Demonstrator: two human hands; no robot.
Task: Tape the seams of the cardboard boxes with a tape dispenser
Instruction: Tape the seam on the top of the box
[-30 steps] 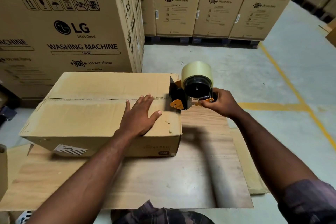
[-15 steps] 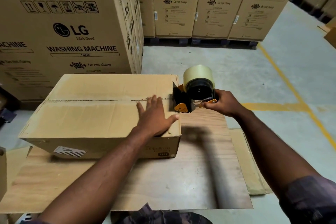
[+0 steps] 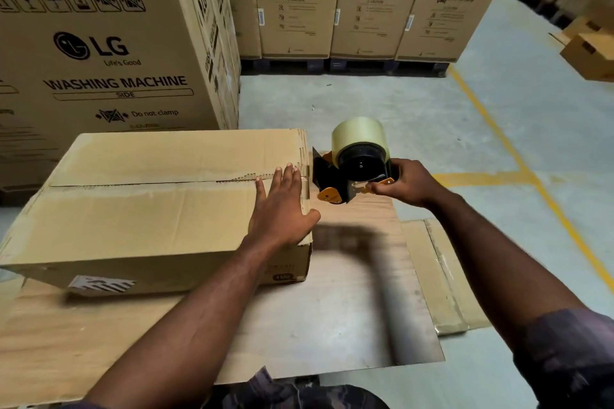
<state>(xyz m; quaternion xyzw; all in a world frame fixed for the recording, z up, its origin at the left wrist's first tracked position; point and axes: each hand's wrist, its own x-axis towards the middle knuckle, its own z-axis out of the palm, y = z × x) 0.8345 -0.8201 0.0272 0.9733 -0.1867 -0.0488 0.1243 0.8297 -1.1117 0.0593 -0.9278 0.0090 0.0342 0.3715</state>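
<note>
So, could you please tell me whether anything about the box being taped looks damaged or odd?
Yes: the brown cardboard box has a ragged, torn top seam near its right end, beside the left hand.

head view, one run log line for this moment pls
left hand flat on box | right hand holds tape dispenser at box end

Left hand slid rightward.
Moved along cardboard box [image 3: 159, 209] top, left hand [image 3: 282, 209] reaching right edge, thumb hooked over corner, close to tape dispenser [image 3: 352, 169].
</note>
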